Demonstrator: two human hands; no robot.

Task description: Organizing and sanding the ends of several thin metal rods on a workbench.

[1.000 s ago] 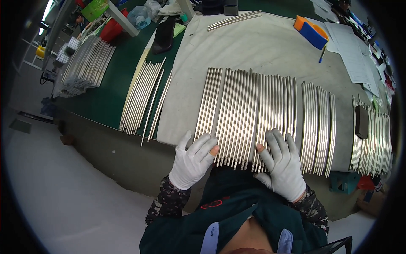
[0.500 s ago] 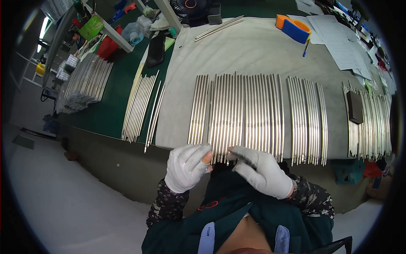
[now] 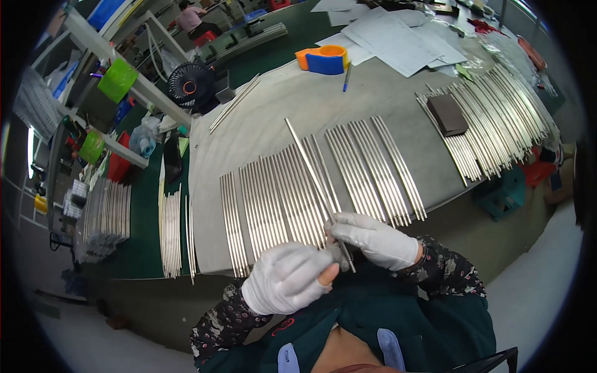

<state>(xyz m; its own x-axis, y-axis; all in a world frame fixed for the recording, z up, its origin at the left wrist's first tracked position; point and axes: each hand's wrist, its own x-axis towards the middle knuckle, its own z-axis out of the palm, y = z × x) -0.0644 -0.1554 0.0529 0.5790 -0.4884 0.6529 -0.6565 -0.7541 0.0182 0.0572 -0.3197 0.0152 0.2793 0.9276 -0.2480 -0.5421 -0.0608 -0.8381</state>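
Observation:
A slim silvery metal rod (image 3: 309,163) lies slantwise over the row, its top end pointing far left. My right hand (image 3: 376,242), in a white glove with greyed fingertips, is closed round the rod near its lower end. Just left of that end is my left hand (image 3: 283,278), white-gloved with a bare thumb tip showing. Its fingers are curled in, and what they may hold is hidden. Beneath and beyond both hands, groups of similar metal rods (image 3: 264,202) lie side by side on the grey mat (image 3: 249,118).
A brown block (image 3: 447,115) rests on a large rod pile (image 3: 500,118) at right. More rods (image 3: 170,233) lie on the green surface at left, beside a dark phone (image 3: 173,158). Farther back are an orange-and-blue tape dispenser (image 3: 323,60), a pen (image 3: 347,78), papers (image 3: 398,40) and a fan (image 3: 189,87).
The view has turned to the right. One rod now slants across the others in my right hand, and my left hand has come close to its lower end.

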